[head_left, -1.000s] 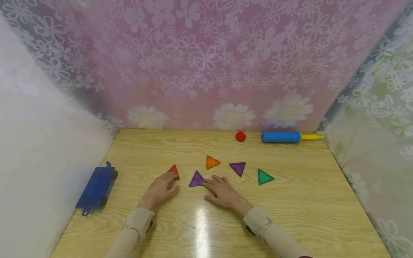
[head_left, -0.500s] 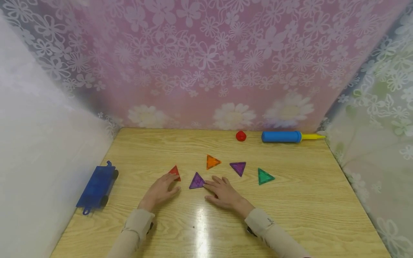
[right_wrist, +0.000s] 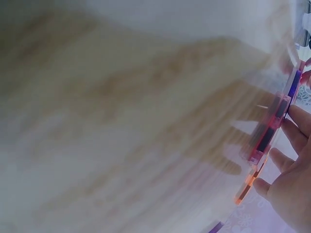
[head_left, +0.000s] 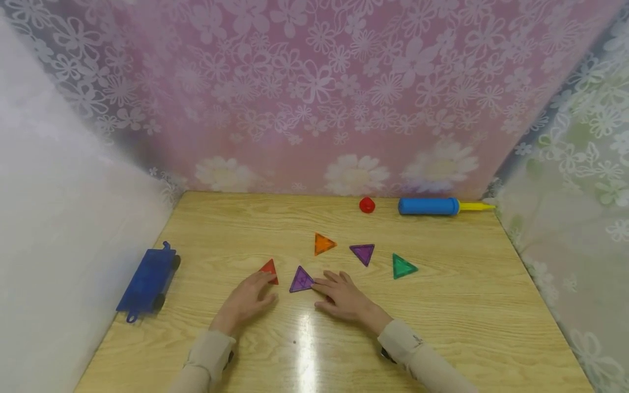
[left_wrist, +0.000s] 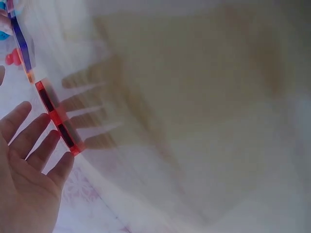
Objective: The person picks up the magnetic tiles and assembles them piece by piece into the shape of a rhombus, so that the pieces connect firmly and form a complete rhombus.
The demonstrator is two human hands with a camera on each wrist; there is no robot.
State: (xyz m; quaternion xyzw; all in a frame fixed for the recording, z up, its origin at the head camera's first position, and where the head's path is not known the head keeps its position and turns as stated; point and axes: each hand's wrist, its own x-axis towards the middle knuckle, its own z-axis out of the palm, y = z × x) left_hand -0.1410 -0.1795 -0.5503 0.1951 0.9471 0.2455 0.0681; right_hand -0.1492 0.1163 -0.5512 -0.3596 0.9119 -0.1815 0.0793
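In the head view my left hand (head_left: 245, 300) lies with its fingers extended over a red triangular magnetic tile (head_left: 271, 267), covering its lower left part. The left wrist view shows the fingertips along the edge of that red tile (left_wrist: 57, 117). To its right, apart from it, a purple triangular tile (head_left: 301, 280) lies flat, one corner pointing away from me. My right hand (head_left: 348, 299), fingers spread and fairly straight, touches the purple tile's right corner. In the right wrist view its fingers (right_wrist: 295, 133) sit beside a pinkish tile edge (right_wrist: 266, 138).
Beyond the hands lie an orange triangle (head_left: 324, 244), a second purple triangle (head_left: 362, 254) and a green triangle (head_left: 403, 266). A small red object (head_left: 367, 205) and a blue pump with a yellow nozzle (head_left: 429, 206) are at the back. A blue wheeled toy wagon (head_left: 149, 281) stands left.
The red tile has slid toward me and slightly right under my left fingers. The purple tile has shifted a little toward me, with my right fingertips staying at its corner.
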